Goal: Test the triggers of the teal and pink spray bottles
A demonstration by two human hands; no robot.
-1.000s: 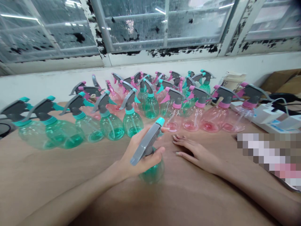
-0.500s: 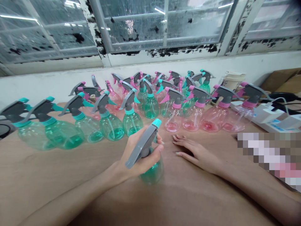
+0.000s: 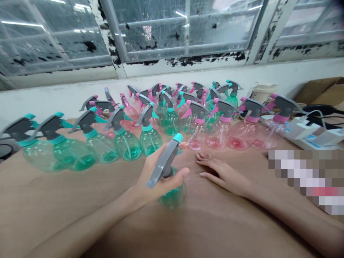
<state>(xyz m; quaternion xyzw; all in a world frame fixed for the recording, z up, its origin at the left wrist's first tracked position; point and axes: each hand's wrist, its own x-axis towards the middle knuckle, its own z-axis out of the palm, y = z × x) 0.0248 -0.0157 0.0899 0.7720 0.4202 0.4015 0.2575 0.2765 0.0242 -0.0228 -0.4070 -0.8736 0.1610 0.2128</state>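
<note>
My left hand [image 3: 158, 175] is around the neck of a green spray bottle [image 3: 173, 197] with a grey sprayer head and a teal nozzle. Its thumb stretches across the near side of the neck. Fingertips show past the teal trigger; the rest of the fingers are hidden behind the sprayer. Green liquid shows in the bottle, whose base is at the wooden table [image 3: 215, 222]. To the right, my right hand [image 3: 223, 175] rests on the tabletop holding nothing, fingers stretched out and thumb apart. Pink spray bottles [image 3: 197, 138] stand just beyond it.
A row of green spray bottles [image 3: 129, 147] stands to the left, with more pink and green ones behind. At the right are a white power strip with plugs [image 3: 303, 129], dark cables, a white cup [image 3: 263, 91] and cardboard [image 3: 319, 91]. A window runs along the back wall.
My left fingertips have moved away from my thumb, and the teal trigger stands further out from the sprayer head. The bottle stays in nearly the same place; my right hand keeps its pose.
</note>
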